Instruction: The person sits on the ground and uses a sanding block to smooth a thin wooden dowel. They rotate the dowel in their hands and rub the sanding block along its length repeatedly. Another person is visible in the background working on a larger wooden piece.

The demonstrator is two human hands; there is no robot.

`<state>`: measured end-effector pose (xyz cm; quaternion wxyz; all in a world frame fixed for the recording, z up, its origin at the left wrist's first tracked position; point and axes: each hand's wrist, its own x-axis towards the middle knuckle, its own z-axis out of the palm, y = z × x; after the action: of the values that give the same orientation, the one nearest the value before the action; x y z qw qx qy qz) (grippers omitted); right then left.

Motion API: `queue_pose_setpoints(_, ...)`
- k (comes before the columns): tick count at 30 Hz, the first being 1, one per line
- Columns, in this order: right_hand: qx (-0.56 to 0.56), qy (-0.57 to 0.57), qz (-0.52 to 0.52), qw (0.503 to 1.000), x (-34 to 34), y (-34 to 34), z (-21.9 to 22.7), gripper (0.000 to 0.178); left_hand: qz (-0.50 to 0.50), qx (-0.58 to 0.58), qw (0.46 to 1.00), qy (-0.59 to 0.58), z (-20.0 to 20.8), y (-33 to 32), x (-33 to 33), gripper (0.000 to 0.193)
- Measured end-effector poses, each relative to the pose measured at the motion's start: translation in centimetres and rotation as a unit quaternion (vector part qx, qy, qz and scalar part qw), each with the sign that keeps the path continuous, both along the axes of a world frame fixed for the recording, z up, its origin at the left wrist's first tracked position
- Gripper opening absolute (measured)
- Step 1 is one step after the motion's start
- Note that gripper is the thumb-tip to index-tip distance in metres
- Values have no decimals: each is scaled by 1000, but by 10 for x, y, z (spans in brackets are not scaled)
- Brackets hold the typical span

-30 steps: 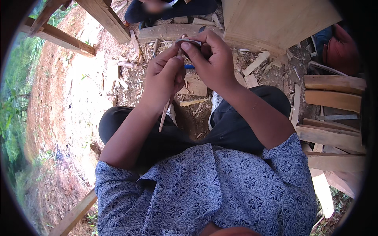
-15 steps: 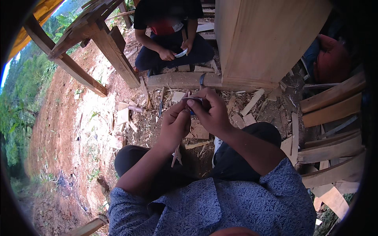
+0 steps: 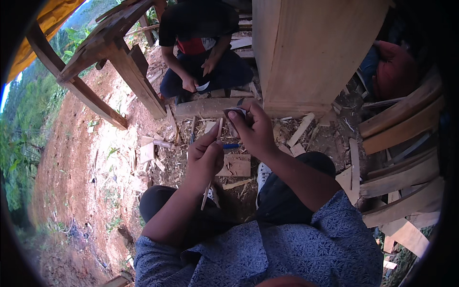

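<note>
My left hand (image 3: 206, 155) is closed around a thin wooden stick (image 3: 206, 197). The stick's upper end rises past the fingers, and its lower end slants down beside my forearm. To the right, my right hand (image 3: 257, 135) pinches a small folded brown sheet (image 3: 229, 115) with a pale side, which looks like sandpaper. A small gap separates the sheet from the stick's tip. Below and between the hands, a blue handle (image 3: 232, 146) lies on the ground by a flat piece of board (image 3: 235, 165). What the blue handle belongs to is hidden.
Ahead sits a co-worker (image 3: 201, 52) holding a knife (image 3: 203, 87), behind a low timber (image 3: 196, 107). A large wooden panel (image 3: 315, 52) stands to the right of them. Curved planks (image 3: 401, 119) are at far right, near another person's red sleeve (image 3: 397, 74). Wood shavings litter the ground.
My hands have moved apart: the sheet is now up and away from the stick, while my left hand is lower. The blue handle now shows between them. The co-worker's knife has lowered.
</note>
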<state>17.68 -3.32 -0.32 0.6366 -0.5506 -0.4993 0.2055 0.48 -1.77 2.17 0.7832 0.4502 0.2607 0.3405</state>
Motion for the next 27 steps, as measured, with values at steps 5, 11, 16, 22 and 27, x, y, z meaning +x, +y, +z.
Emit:
queue_pose_setpoints(5,-17,146,21,989,5,1,11,17,28,16,999,6,-5,10,-11,50)
queue_pose_setpoints(11,1,19,92,996,-11,-16,2,17,-7,22,999,46,-10,5,-7,52)
queue_pose_setpoints(16,-1,20,41,999,-9,1,-4,15,-13,50,996,79,-12,7,-4,51)
queue_pose_setpoints(22,-36,20,43,998,-6,4,-1,19,3,34,998,62,-22,9,2,51)
queue_pose_setpoints(27,15,-32,35,999,-11,-5,-4,16,-13,69,991,112,-11,18,6,49)
